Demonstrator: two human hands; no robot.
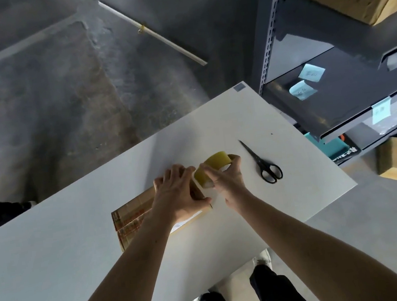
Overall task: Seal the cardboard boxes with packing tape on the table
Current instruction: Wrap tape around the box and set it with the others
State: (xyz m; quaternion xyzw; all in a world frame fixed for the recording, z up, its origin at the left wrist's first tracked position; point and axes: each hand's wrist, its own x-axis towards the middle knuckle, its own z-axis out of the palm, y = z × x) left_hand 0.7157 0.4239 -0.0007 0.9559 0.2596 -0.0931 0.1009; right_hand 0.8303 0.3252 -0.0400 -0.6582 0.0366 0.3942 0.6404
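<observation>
Nearest the camera, the person's dark trousers and pale shoes showed below the edge of the white rectangular table (pixel 57 263), and both bare forearms reached forward over it. The flat brown cardboard box (pixel 133 217) lay on the table ahead of the left forearm, its long axis running from near-left to far-right. The left hand (pixel 178 193) covered the box's far-right end, its fingers draped and curled over that end and the thumb against the right edge, gripping the box and steadying it. Just beyond that end, touching or nearly touching the left fingertips, was the yellowish roll of packing tape (pixel 212 167). The right hand (pixel 228 180) was wrapped round the roll, fingers curled over its rim. Whether a strip was already stuck to the box could not be told.

By that layout, the tape would probably have to be drawn back along the box's long axis, toward the near-left. The black-handled scissors (pixel 266 165) lay to the right, blades pointing away and nearer the right hand. Farther off stood grey metal shelving (pixel 275 32) carrying pale blue notes.
</observation>
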